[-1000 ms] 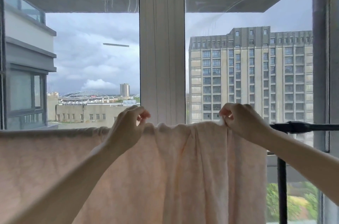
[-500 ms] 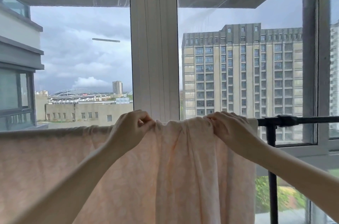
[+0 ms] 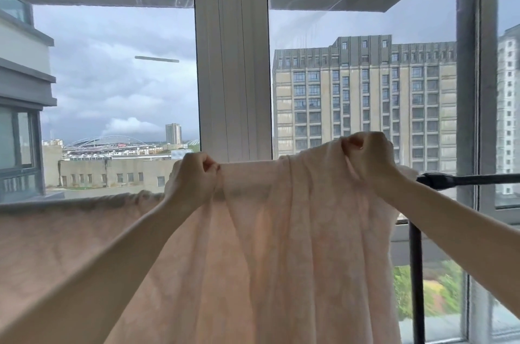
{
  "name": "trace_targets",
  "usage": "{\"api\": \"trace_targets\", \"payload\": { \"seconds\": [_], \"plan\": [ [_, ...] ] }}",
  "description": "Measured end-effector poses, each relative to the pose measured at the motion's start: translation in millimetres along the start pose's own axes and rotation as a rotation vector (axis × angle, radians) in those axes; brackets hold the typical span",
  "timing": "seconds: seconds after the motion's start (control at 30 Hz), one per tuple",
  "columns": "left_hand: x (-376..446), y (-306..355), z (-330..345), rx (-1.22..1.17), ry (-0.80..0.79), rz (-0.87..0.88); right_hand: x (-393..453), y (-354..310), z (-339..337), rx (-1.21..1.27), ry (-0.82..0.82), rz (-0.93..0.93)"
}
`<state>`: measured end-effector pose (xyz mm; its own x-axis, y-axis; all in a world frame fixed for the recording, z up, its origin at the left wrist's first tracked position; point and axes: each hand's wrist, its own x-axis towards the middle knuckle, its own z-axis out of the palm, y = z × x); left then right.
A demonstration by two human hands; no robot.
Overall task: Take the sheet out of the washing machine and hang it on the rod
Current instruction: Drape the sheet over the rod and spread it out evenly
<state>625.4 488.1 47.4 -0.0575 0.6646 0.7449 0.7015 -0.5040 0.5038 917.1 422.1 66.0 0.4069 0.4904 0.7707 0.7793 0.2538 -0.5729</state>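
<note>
A pale pink sheet [image 3: 275, 253] hangs in front of me, draped over a black rod [image 3: 467, 179] that shows only at the right; the rest of the rod is hidden under the cloth. My left hand [image 3: 194, 180] grips the sheet's top edge near the middle. My right hand [image 3: 368, 157] pinches the top edge further right and holds it lifted above rod height. The cloth between my hands is pulled fairly taut. The washing machine is out of view.
A large window with a white centre post [image 3: 232, 62] stands right behind the sheet. The rack's black upright [image 3: 416, 281] runs down at the right. Outside are a tall building [image 3: 365, 101] and cloudy sky.
Both hands have lifted the sheet's top edge, the right one highest and further right. The cloth between them has been stretched out flatter.
</note>
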Motion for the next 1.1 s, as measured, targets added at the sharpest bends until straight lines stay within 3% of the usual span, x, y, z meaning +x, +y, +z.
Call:
{"api": "trace_targets", "payload": {
  "seconds": [0.13, 0.27, 0.37, 0.43, 0.5, 0.57, 0.67, 0.97, 1.1],
  "plan": [
    [1, -4, 6, 0.097, -0.016, -0.023, 1, 17, 1, -0.178, -0.135, -0.071],
    [3, -4, 8, 0.081, 0.004, -0.005, 0, 27, -6, -0.148, -0.060, -0.065],
    [-1, 0, 9, 0.209, -0.046, -0.014, 0, 37, -8, -0.283, -0.248, -0.076],
    [-8, 10, 8, 0.219, 0.023, 0.131, 1, 38, -12, -0.296, -0.310, -0.059],
    [-19, 28, 10, 0.136, 0.075, 0.398, 2, 40, -14, -0.274, -0.319, -0.024],
    [-31, 47, 17, 0.041, -0.041, 0.486, 3, 44, -11, -0.285, -0.307, 0.012],
    [-42, 54, 40, 0.024, -0.183, 0.384, 5, 47, -9, -0.324, -0.314, 0.015],
    [-45, 58, 48, 0.067, 0.014, 0.175, 2, 50, -10, -0.353, -0.324, -0.045],
    [-46, 64, 47, 0.082, 0.035, 0.090, -3, 51, -19, -0.139, -0.392, -0.076]
  ]
}}
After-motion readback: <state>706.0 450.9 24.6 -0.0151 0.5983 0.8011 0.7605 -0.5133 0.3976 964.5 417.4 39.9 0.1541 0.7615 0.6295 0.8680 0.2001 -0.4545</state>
